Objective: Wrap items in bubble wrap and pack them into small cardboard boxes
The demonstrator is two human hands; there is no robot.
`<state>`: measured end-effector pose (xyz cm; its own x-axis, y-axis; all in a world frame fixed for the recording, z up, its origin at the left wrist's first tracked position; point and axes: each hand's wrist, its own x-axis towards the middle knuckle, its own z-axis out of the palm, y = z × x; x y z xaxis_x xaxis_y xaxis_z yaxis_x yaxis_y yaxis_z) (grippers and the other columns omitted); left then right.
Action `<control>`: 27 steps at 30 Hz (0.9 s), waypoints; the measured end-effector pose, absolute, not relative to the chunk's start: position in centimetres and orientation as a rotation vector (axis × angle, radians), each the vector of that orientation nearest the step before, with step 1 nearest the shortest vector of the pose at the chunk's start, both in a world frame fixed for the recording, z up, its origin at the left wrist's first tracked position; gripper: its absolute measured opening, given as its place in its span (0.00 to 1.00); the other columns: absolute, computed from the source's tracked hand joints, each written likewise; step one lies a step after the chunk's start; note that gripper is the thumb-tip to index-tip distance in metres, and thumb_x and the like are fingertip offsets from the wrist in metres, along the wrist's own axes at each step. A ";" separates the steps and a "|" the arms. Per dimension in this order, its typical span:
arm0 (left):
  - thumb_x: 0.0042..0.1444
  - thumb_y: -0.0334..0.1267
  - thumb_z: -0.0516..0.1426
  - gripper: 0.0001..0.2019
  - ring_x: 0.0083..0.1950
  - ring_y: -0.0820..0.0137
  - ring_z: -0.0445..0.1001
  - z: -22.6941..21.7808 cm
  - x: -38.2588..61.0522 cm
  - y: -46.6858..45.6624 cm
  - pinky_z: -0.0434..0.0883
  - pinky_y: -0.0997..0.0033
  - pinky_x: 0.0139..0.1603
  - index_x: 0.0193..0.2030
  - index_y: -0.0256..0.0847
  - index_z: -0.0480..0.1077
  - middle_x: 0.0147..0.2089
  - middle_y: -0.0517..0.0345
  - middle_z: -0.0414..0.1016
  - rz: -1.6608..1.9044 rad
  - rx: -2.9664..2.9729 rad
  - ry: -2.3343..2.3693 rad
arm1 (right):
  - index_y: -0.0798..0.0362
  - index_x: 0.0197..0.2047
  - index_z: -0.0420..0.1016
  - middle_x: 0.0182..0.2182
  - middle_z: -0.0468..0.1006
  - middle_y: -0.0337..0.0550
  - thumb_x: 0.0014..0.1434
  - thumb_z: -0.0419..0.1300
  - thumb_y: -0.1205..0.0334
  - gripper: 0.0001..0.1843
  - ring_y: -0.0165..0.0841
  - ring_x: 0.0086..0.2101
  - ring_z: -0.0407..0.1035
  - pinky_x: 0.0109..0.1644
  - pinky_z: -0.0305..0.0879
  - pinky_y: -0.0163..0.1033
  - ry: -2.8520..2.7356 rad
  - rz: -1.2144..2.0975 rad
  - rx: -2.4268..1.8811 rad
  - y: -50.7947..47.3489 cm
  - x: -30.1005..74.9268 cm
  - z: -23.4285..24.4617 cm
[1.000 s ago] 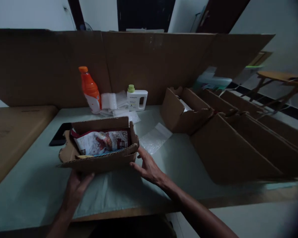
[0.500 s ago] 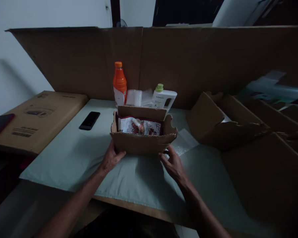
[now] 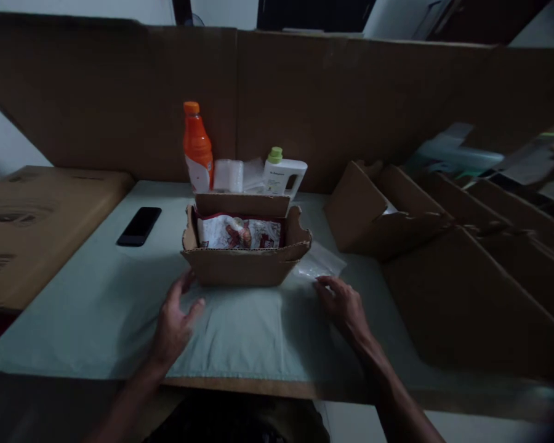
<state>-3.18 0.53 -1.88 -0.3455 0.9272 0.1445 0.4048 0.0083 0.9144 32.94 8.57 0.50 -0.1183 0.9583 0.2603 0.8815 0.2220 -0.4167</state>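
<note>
A small open-topped cardboard box (image 3: 240, 269) sits on the cloth in front of me. Inside it stands a white and dark-red printed food packet (image 3: 240, 234). My left hand (image 3: 175, 317) is open by the box's near left corner, thumb and fingers apart and nothing in them. To the right of the box lies a clear plastic bag (image 3: 321, 261), its left part behind the box corner. My right hand (image 3: 341, 301) has its fingers closed together at the near edge of this bag, seemingly pinching it; the fingertips are partly hard to make out.
An orange bottle (image 3: 197, 151), a clear plastic roll (image 3: 228, 176) and a white jug with a green cap (image 3: 284, 175) stand behind the box. A phone (image 3: 139, 226) and a large flat carton (image 3: 41, 227) lie left. Several cardboard bins (image 3: 466, 295) occupy the right.
Both hands have let go of the box, which stays on the cloth. My left hand has drawn back slightly; my right has moved right to the plastic bag. The view has turned right.
</note>
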 end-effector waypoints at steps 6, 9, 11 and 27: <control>0.61 0.49 0.59 0.26 0.58 0.56 0.72 -2.8 -1.4 -3.1 0.68 0.49 0.62 0.64 0.43 0.63 0.58 0.46 0.73 1.323 1.305 1.706 | 0.51 0.38 0.78 0.34 0.83 0.44 0.69 0.56 0.55 0.13 0.33 0.32 0.76 0.38 0.71 0.37 -1.944 0.558 -1.351 0.3 26.7 2.1; 0.61 0.48 0.59 0.30 0.63 0.55 0.69 -2.7 -1.1 -2.9 0.67 0.48 0.64 0.67 0.43 0.59 0.64 0.43 0.68 1.408 1.300 1.671 | 0.51 0.49 0.79 0.46 0.83 0.48 0.69 0.57 0.55 0.13 0.38 0.45 0.78 0.50 0.73 0.43 -2.158 0.662 -1.080 -1.3 22.8 1.7; 0.60 0.47 0.60 0.32 0.65 0.54 0.67 -2.4 -1.7 -2.2 0.66 0.47 0.65 0.69 0.43 0.57 0.67 0.42 0.64 1.440 1.318 1.694 | 0.50 0.54 0.77 0.51 0.82 0.49 0.68 0.59 0.54 0.15 0.39 0.50 0.76 0.55 0.72 0.46 -2.215 0.664 -0.996 -1.3 22.1 1.6; 0.46 0.44 0.62 0.30 0.52 0.56 0.77 0.2 -3.7 11.9 0.73 0.55 0.56 0.57 0.37 0.67 0.50 0.48 0.78 1.305 1.369 1.555 | 0.53 0.51 0.75 0.41 0.82 0.45 0.59 0.61 0.50 0.21 0.36 0.35 0.74 0.40 0.71 0.40 -1.880 0.765 -1.378 14.9 24.2 2.1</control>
<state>-3.74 11.86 0.20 -0.2161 0.9687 0.1220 0.2878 -0.0562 0.9560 24.19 14.91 2.13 -0.2132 0.9610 0.1761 0.5646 0.2683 -0.7805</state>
